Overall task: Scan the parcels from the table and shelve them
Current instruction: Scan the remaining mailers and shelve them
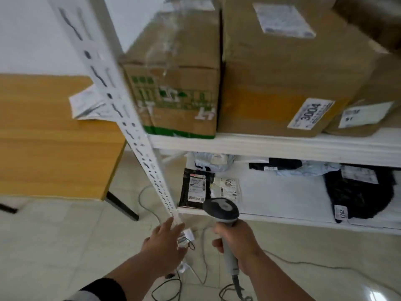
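A wooden table (50, 135) stands at left, beside a white perforated metal shelf post (130, 131). The left hand (166, 241), fingers straight, touches the post's lower end. The right hand (237, 242) grips a grey barcode scanner (221, 208). Cardboard boxes (282, 83) fill the upper shelf; soft bagged parcels (196, 189) lie along the lower shelf's front edge.

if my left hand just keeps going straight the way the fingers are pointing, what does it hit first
Most likely the white slotted upright of the shelf: the left hand reaches up and forward with its fingertips right at the post's lower stretch. Depth is unclear, so whether they already touch it cannot be told.
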`<control>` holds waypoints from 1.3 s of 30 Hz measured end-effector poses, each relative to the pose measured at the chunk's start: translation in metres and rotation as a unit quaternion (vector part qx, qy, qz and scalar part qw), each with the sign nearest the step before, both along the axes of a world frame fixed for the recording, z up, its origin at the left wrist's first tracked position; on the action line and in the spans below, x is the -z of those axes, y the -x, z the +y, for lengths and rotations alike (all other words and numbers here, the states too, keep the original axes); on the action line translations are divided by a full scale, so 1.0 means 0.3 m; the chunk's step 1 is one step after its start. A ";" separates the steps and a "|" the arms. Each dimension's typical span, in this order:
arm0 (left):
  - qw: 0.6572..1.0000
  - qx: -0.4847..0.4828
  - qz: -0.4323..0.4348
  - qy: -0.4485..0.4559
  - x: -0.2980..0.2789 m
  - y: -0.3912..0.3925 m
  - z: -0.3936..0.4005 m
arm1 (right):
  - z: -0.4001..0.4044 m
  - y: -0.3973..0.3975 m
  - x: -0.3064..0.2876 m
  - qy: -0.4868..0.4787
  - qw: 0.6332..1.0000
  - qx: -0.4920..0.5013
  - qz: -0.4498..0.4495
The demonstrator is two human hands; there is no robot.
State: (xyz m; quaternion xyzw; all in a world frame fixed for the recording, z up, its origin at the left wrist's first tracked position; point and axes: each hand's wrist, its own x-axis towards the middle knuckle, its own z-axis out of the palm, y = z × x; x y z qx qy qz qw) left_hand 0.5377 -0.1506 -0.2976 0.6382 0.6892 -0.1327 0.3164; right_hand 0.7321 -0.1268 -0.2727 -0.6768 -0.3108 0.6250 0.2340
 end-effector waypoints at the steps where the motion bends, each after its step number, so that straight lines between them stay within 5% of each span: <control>1: 1.000 -0.003 -0.008 0.004 -0.055 0.036 -0.014 | -0.014 0.032 -0.057 0.001 1.000 -0.012 0.000; 17: 0.954 -0.238 -0.169 -0.062 -0.682 1.026 -0.030 | 0.046 0.949 -0.648 -0.117 0.986 -0.115 -0.033; 27: 0.891 -0.366 -0.263 -0.053 -0.696 1.413 0.069 | 0.190 1.277 -0.688 -0.135 0.984 -0.110 -0.047; 39: 0.834 -0.449 -0.319 -0.019 -0.543 1.533 0.676 | 0.848 1.458 -0.559 -0.168 0.968 -0.142 -0.123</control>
